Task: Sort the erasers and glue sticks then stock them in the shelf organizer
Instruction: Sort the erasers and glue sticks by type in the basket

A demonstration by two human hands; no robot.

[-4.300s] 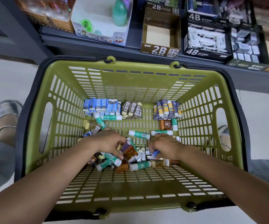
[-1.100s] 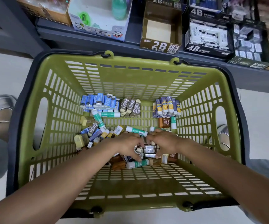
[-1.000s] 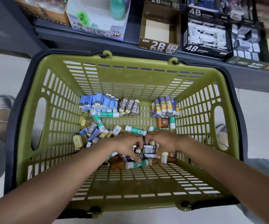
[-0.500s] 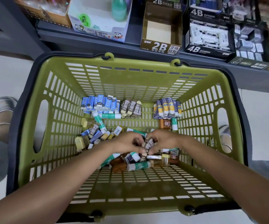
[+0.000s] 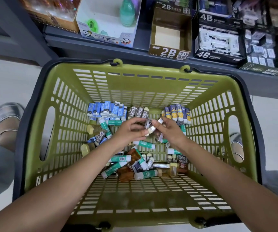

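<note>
A green plastic basket (image 5: pixel 63 148) holds erasers and glue sticks. Along its far wall stand a row of blue erasers (image 5: pixel 106 110), a few brown 2B erasers (image 5: pixel 139 112) and a row of purple-and-yellow erasers (image 5: pixel 176 113). A loose heap of teal glue sticks (image 5: pixel 120 158) and mixed erasers lies near the basket's middle. My left hand (image 5: pixel 130 131) and my right hand (image 5: pixel 166 131) are raised above the heap, fingertips together, both pinching a small bunch of brown 2B erasers (image 5: pixel 149 125).
A grey shelf behind the basket carries an empty brown 2B display box (image 5: pixel 168 52), a black 4B box of white erasers (image 5: pixel 218 42), a white panda sharpener box (image 5: pixel 104 22) and a tray of small erasers (image 5: pixel 260 51). Silver shoes (image 5: pixel 8 118) flank the basket.
Both hands gathered brown 2B erasers out of the heap, lifted them and moved toward the far wall of the basket. The heap below them is uncovered now.
</note>
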